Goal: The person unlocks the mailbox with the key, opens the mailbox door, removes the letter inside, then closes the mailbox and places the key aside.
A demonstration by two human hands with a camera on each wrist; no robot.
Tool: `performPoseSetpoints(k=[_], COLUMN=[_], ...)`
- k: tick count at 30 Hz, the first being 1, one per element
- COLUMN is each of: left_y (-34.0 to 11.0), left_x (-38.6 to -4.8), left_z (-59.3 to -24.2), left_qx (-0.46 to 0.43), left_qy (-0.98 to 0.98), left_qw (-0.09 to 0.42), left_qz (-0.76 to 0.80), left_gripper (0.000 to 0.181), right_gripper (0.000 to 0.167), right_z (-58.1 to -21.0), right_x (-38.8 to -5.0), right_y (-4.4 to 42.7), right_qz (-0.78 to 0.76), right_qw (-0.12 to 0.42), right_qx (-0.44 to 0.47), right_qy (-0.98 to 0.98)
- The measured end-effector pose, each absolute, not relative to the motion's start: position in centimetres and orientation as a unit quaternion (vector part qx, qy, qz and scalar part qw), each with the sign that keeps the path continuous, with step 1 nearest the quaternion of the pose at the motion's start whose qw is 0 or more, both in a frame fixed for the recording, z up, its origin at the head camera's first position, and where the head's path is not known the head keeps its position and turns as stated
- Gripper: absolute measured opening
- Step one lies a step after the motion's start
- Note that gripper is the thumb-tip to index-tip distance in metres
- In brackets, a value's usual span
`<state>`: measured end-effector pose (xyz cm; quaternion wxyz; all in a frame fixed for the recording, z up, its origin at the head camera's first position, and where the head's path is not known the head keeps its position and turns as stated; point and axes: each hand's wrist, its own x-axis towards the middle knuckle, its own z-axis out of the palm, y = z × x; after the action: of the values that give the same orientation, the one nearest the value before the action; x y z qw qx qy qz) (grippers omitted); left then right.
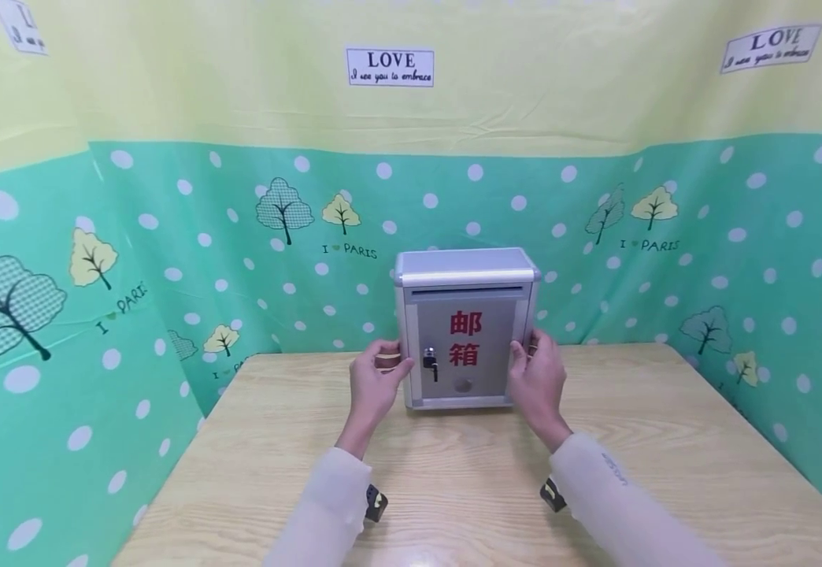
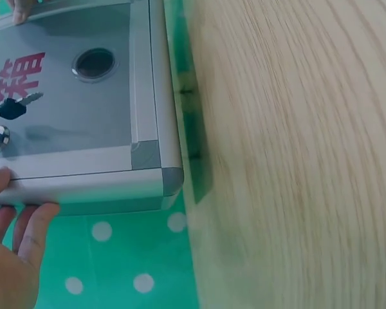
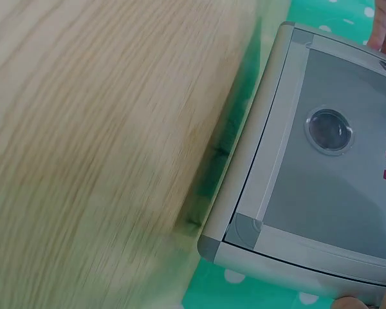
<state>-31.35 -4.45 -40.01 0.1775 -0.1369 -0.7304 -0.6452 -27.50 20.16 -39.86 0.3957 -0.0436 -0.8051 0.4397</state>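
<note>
A grey metal mailbox with red characters on its front stands upright toward the back of the table, between both hands. My left hand grips its left side, thumb at the front edge and fingers along the side panel. On the opposite side my right hand holds the box with its thumb on the front frame. A lock with a hanging key sits at the left of the door. Low on the door is a round window. Whether the bottom touches the table, I cannot tell.
The box stands on or just over a light wood-grain table. Behind and at both sides hangs a yellow and green dotted curtain close to the table's edges. Small black devices are worn under the wrists.
</note>
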Motion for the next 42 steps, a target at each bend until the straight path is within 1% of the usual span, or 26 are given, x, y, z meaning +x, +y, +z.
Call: performPoseSetpoints(k=[11,26,36,42], left_y=[-5.9,-6.5,-6.7,-6.7], left_x=[-32.0,-32.7,-32.7,-32.6], left_z=[-40.2,-40.8,-41.6,-41.6], left_qx=[-0.125,-0.119,-0.116,-0.124], left_qy=[-0.735,-0.736,-0.742,-0.741], left_qw=[0.182,0.165,0.172,0.18], left_qz=[-0.642,-0.646,-0.638,-0.635], left_gripper=[0.028,0.03,0.027,0.027], right_gripper=[0.039,0.04,0.042,0.041], right_z=[-39.9,-40.4,-41.3,-41.1], right_x=[-28.3,-28.9,-29.1,-29.0], right_y=[18.7,18.2,17.9,18.1], right_qz=[0.444,0.441,0.442,0.443], right_qw=[0.395,0.385,0.374,0.371], right_qx=[-0.037,-0.035,-0.044,-0.037], right_qy=[-0.803,-0.81,-0.814,-0.815])
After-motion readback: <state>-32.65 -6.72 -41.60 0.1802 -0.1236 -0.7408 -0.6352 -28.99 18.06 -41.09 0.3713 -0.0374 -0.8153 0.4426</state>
